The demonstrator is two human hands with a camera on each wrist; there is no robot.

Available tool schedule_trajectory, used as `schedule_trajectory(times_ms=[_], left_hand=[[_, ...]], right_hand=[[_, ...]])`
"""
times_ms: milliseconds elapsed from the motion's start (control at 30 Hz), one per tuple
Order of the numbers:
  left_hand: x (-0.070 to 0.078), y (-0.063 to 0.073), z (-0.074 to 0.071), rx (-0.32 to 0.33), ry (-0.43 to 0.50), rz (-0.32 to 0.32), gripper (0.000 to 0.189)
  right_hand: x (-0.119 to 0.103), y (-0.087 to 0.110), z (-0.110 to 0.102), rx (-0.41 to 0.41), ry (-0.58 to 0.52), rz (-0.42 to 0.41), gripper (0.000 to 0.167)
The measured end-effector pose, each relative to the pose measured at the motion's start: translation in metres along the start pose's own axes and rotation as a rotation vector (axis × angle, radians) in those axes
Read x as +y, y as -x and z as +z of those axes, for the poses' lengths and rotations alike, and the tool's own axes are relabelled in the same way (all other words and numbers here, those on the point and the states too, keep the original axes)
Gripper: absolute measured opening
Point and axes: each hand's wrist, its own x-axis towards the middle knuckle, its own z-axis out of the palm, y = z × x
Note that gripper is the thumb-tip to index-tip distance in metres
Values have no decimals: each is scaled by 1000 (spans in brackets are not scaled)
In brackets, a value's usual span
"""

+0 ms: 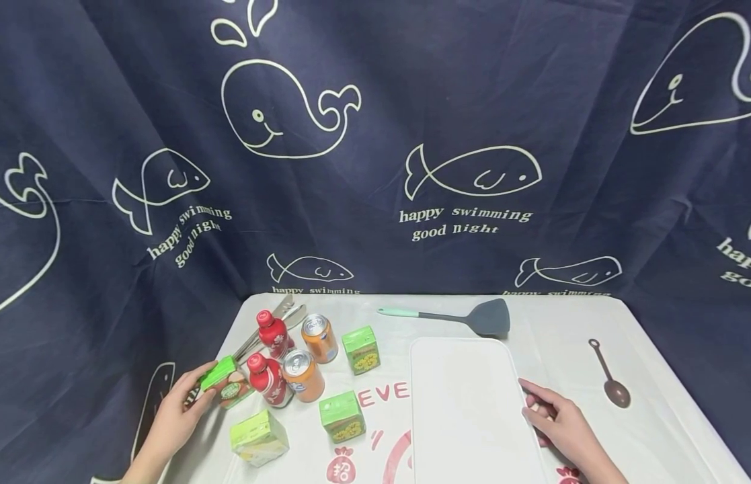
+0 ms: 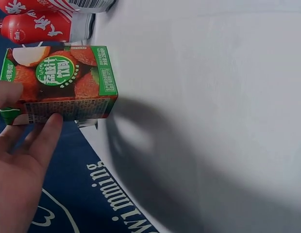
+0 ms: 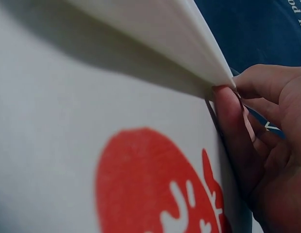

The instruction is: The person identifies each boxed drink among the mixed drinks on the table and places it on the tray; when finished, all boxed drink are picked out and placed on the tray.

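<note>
My left hand (image 1: 180, 407) grips a juice carton (image 1: 226, 382) by its sides, thumb opposite fingers. Its litchi pictures and green ends show in the left wrist view. Right of it stand two red bottles, a rear one (image 1: 275, 335) and a front one (image 1: 269, 380). My right hand (image 1: 559, 418) pinches the right edge of a white rectangular board (image 1: 472, 410). In the right wrist view the thumb and a finger meet at the board's edge (image 3: 209, 53), with a shadowed gap under it. How far the board is raised cannot be told.
Two orange cans (image 1: 320, 338) stand beside the bottles. Green cartons (image 1: 361, 350) stand nearby, with a lighter green carton (image 1: 259, 438) in front. Metal tongs (image 1: 249, 344) lie behind the bottles. A spatula (image 1: 487, 318) lies at the back, a brown spoon (image 1: 615, 390) at the right.
</note>
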Motion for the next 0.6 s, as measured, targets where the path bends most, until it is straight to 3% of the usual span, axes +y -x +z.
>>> schedule_trajectory(times_ms=[600], left_hand=[[5,0,2,33,-28,-58,46]], right_hand=[[1,0,-1,3,5,13,58]])
